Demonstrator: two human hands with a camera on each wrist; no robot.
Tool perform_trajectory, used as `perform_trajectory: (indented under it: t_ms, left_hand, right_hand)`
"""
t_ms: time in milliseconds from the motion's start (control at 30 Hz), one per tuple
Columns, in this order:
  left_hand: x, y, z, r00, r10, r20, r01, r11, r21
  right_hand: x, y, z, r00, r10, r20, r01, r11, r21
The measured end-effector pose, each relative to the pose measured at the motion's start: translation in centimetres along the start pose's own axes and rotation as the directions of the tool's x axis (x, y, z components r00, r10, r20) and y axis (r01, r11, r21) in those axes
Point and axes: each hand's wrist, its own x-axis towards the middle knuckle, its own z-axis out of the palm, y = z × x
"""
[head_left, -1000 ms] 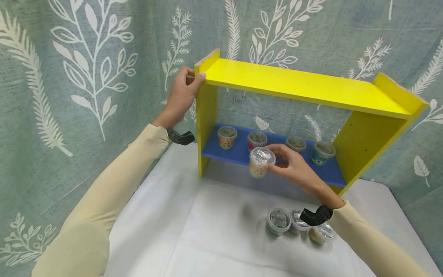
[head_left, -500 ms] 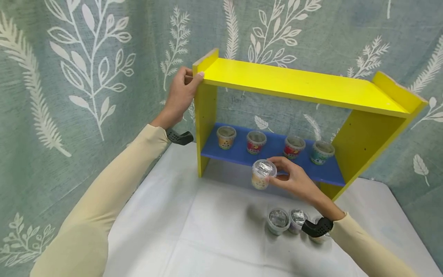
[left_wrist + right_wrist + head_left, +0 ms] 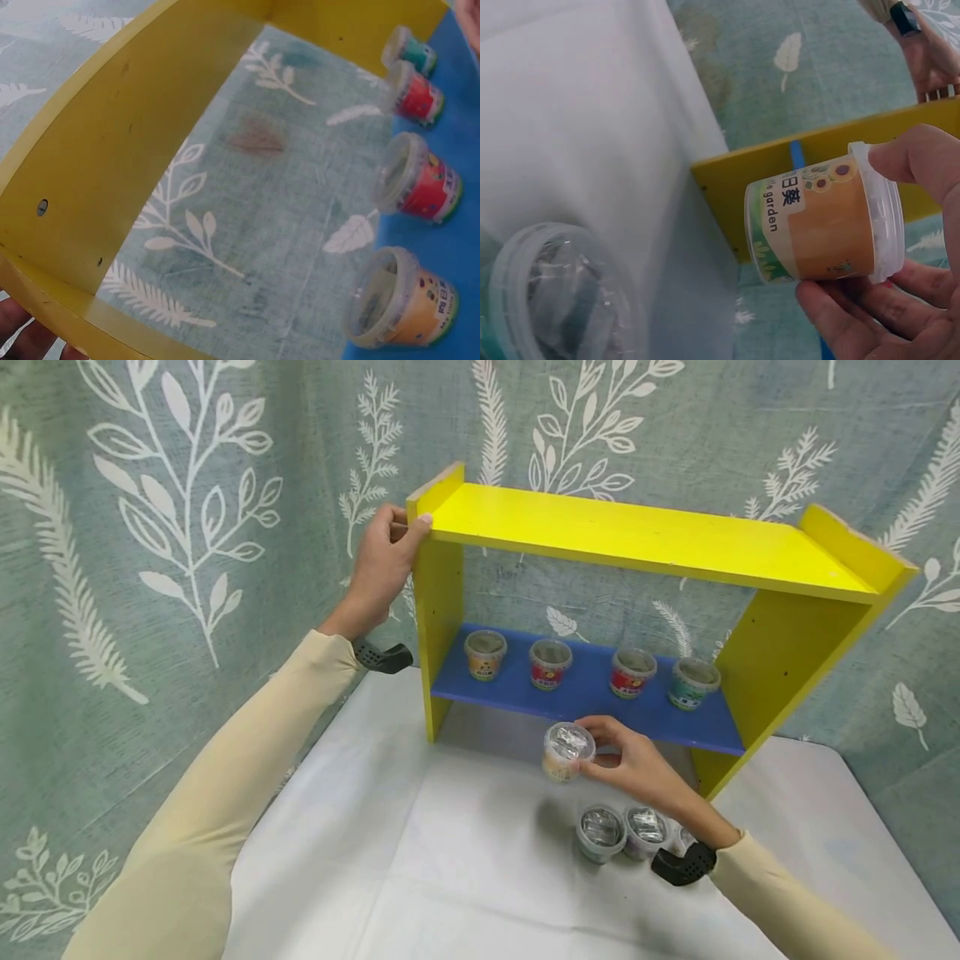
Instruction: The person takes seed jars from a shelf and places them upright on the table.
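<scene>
My left hand (image 3: 378, 564) grips the upper left corner of a yellow shelf unit (image 3: 645, 539), thumb in front and fingers behind the side panel. Between the thumb and fingers of my right hand (image 3: 637, 768) is a small clear-lidded plastic tub (image 3: 832, 221) with an orange sunflower label. Held in the air, it hangs in front of the blue shelf board (image 3: 498, 697) and lower than it. On that board stand an orange-labelled tub (image 3: 485, 656), two red-labelled tubs (image 3: 550, 666) and a green-labelled tub (image 3: 693, 683), spaced in a row.
Below my right hand, on the white-covered table (image 3: 450, 877), sit a greenish tub (image 3: 602, 832) and a purplish tub (image 3: 645, 831) with foil-like packets inside. A third tub is mostly hidden by my right wrist. A leaf-patterned green curtain (image 3: 300, 435) surrounds the table.
My right hand has drawn the tub down and away from the shelf board, uncovering the two red-labelled tubs. My left hand keeps its grip on the corner.
</scene>
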Motion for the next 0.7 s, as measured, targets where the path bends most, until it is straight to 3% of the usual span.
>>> perform_trajectory:
  t_ms: [500, 700]
  left_hand:
    - [-0.2, 0.0, 0.1, 1.0, 0.001, -0.005, -0.001, 1.0, 0.016]
    - [0.0, -0.1, 0.0, 1.0, 0.003, -0.008, -0.003, 1.0, 0.015]
  right_hand:
    - [-0.8, 1.9, 1.7, 0.998, 0.041, 0.048, -0.039, 0.998, -0.048]
    - [-0.8, 2.6, 1.9, 0.996, 0.022, 0.081, -0.016, 0.997, -0.076]
